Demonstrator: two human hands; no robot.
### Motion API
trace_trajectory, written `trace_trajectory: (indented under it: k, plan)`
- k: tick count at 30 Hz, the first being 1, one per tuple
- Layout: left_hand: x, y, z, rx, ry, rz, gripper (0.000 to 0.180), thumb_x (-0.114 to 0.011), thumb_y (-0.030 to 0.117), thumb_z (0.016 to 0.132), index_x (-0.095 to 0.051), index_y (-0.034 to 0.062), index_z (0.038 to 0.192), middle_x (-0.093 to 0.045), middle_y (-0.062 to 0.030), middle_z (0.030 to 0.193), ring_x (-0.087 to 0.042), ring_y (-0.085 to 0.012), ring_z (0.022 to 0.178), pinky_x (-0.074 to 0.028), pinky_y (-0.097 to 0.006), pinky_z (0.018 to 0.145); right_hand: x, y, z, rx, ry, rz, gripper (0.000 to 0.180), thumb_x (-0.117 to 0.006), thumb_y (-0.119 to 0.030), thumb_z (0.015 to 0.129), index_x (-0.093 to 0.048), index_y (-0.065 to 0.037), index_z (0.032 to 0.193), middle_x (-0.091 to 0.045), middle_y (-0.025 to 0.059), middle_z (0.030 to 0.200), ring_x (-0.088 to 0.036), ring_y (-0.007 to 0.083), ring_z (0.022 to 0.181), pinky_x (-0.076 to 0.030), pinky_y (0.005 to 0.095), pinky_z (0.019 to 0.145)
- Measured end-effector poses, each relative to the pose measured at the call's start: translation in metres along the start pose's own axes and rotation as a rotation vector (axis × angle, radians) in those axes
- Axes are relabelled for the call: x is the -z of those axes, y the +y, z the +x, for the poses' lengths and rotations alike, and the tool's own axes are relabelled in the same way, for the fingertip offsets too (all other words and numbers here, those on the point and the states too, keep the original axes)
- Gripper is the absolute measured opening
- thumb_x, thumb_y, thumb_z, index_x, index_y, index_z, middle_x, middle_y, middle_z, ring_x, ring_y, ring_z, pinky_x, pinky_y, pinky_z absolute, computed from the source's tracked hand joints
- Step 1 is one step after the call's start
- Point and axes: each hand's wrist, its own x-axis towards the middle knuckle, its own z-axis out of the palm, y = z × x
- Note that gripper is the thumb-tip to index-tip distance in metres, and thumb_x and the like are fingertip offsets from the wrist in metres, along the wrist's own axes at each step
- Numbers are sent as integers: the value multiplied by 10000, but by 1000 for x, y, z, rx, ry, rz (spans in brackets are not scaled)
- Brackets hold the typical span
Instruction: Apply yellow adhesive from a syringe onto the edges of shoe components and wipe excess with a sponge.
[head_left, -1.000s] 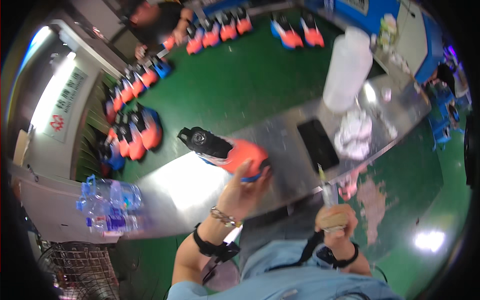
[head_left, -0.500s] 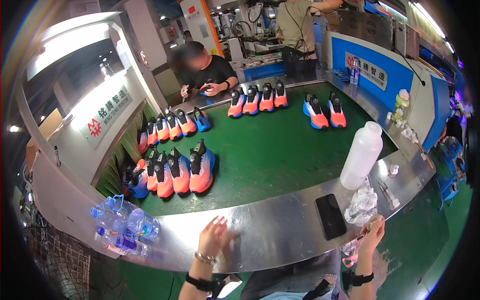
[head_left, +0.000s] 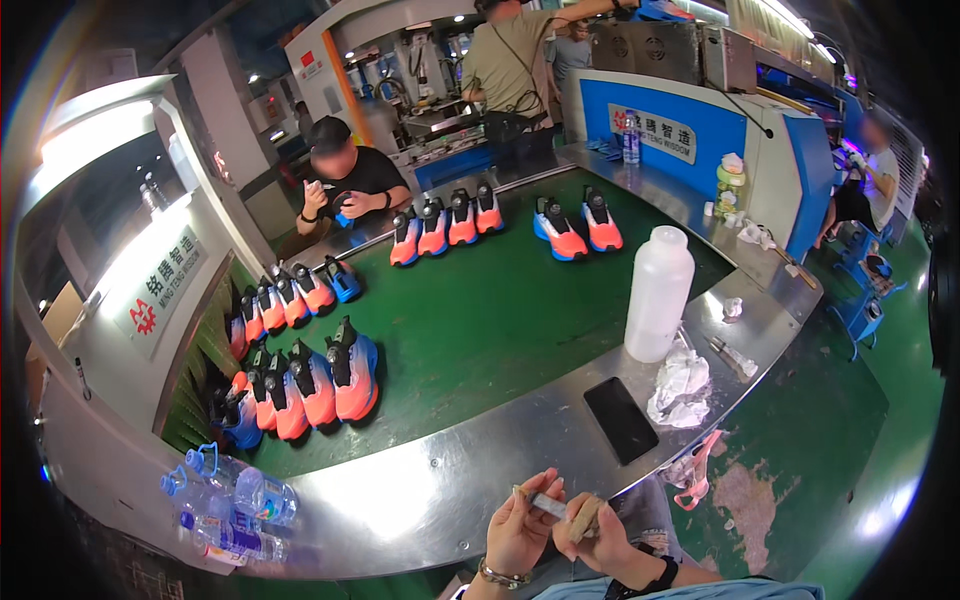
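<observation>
My hands meet in front of the metal table edge. Between the fingers of my left hand (head_left: 518, 530) is a short grey-white stick (head_left: 546, 504), its kind unclear. My right hand (head_left: 605, 550), close beside it, grips a tan, rough-looking lump (head_left: 582, 518); the stick's near end comes close to it, and I cannot tell if they touch. Just beyond my hands, a black phone (head_left: 621, 420) lies on the metal border. Crumpled white paper (head_left: 680, 388) and a tall white plastic bottle (head_left: 660, 294) stand to its right.
Orange-and-blue shoes (head_left: 352, 372) stand in groups on the green belt (head_left: 470, 330). Several water bottles (head_left: 230, 505) are at the near left. A small tool (head_left: 733, 355) lies near the right edge. Across the belt, a person (head_left: 350, 175) handles a shoe.
My open left hand has come right, away from above the table, and now holds the stick. My right hand has moved left and nearer to me. The view has turned rightward.
</observation>
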Motion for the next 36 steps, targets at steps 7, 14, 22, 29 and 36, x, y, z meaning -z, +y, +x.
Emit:
trace_trajectory:
  k: [7, 14, 22, 29, 36]
  plan:
    - [11, -1, -8, 13, 32, 176, 294, -403, 209, 947, -515, -35, 1069, -555, -157, 1129, -569, -265, 1023, -481, -405, 877, 11, -9, -10, -46, -70, -228, 464, -414, -439, 918, -476, 20, 941, -542, 101, 717, -477, 122, 546, -365, 240, 507]
    - [20, -2, -19, -189, 184, 218, 264, -477, 187, 923, -571, -58, 957, -611, -164, 953, -604, -255, 918, -505, -370, 810, -2, -26, 0, -85, -215, -548, 254, -551, -226, 879, -556, 19, 947, -597, 48, 695, -557, 102, 599, -455, 219, 561]
    - [95, 86, -4, -666, 653, 357, 256, -523, 165, 903, -551, -71, 998, -580, -149, 1001, -589, -245, 966, -498, -331, 848, 42, -91, 14, 278, -41, -684, 362, -609, -319, 831, -502, 3, 956, -556, 99, 668, -549, 156, 528, -462, 268, 505]
    - [115, 69, -37, -642, 523, 1552, 111, -558, 85, 853, -621, -7, 859, -661, -100, 840, -642, -199, 772, -497, -304, 689, 68, -213, 70, 543, 490, -1275, 412, -675, -151, 758, -487, -12, 1098, -586, 53, 853, -553, 105, 731, -451, 239, 690]
    - [121, 60, -29, -819, 498, 1869, 97, -575, 106, 827, -532, 20, 819, -569, -141, 885, -558, -316, 885, -453, -390, 705, 68, -268, 145, 679, 495, -776, 405, -557, -386, 861, -573, -9, 1007, -582, 36, 694, -495, 95, 569, -370, 226, 554]
